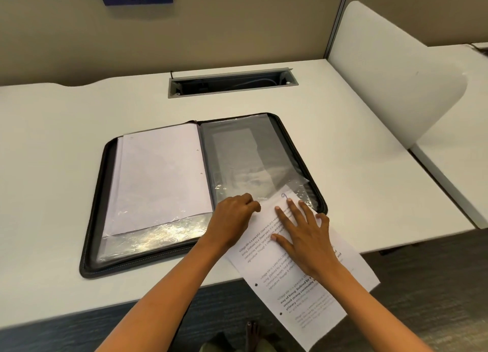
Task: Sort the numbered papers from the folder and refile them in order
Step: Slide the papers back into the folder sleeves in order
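White desk [66, 145]. Black zip folder [89, 235] lies open on it. Printed paper [298, 285] marked 9 overhangs the desk's near edge, top corner on the folder's right sleeve. My right hand [303, 235] lies flat on it, fingers straight. My left hand [232, 219] pinches the sleeve's bottom edge beside the paper.

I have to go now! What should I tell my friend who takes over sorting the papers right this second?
Left hand: fingers curled, pinching the sleeve edge at the sheet's top corner.
Right hand: flat, pressing on the sheet marked 9.
Folder: open on the desk; the left sleeve holds papers, the right sleeve looks empty.
Done: some papers filed on the left.
Left: slide sheet 9 into the right sleeve; it mostly hangs off the desk edge.
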